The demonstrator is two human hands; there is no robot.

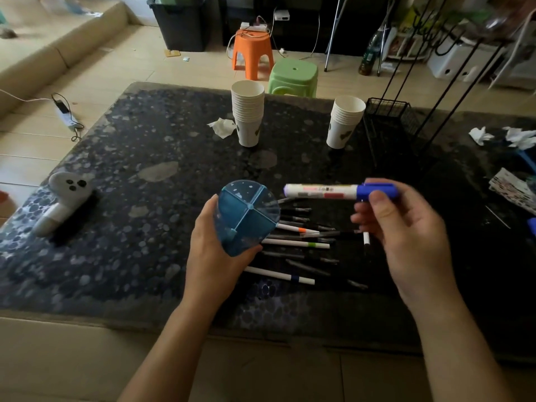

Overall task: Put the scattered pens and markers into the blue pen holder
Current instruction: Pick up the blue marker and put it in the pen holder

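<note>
My left hand grips the blue pen holder, a clear blue cup split inside into compartments, tilted with its mouth toward the camera and lifted off the table. My right hand pinches a thick white marker by its blue cap, held level just right of the holder's rim. Below and between the hands, several thin pens lie scattered on the dark table: white ones with orange, green and blue bands, and black ones. The holder looks empty.
Two stacks of paper cups stand further back, with a black wire rack to their right. A white ghost-shaped toy lies at the left. Crumpled tissues sit at the right. Orange and green stools stand beyond the table.
</note>
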